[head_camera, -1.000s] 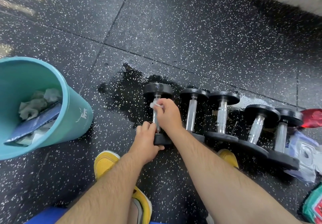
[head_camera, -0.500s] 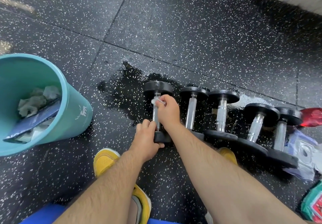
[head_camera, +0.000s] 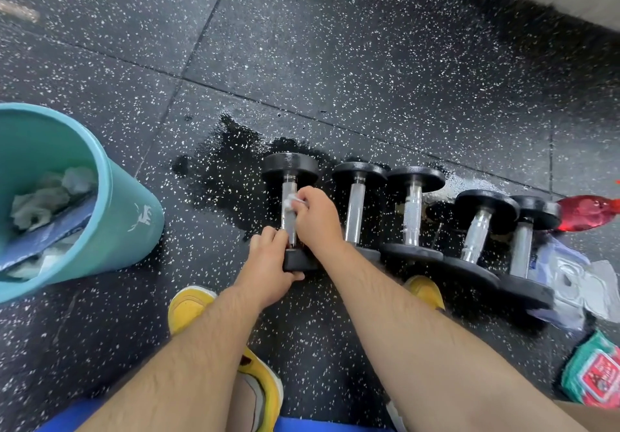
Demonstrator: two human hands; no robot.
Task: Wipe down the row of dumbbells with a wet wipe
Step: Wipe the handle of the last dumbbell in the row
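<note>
Barely anything has shifted: my right hand (head_camera: 317,220) has slid the wipe (head_camera: 292,201) a touch up and back down the handle. At nine o'clock the bin (head_camera: 127,230) holds used wipes. At centre my left hand (head_camera: 271,263) grips the near head of the leftmost dumbbell (head_camera: 290,166), steadying it. My right hand, just beside, pinches the wipe round its handle. I judge this the first dumbbell's handle stage. Next come its heads, then the other dumbbells (head_camera: 355,211) toward three o'clock, probably with a fresh wipe from the pack (head_camera: 567,280).
</note>
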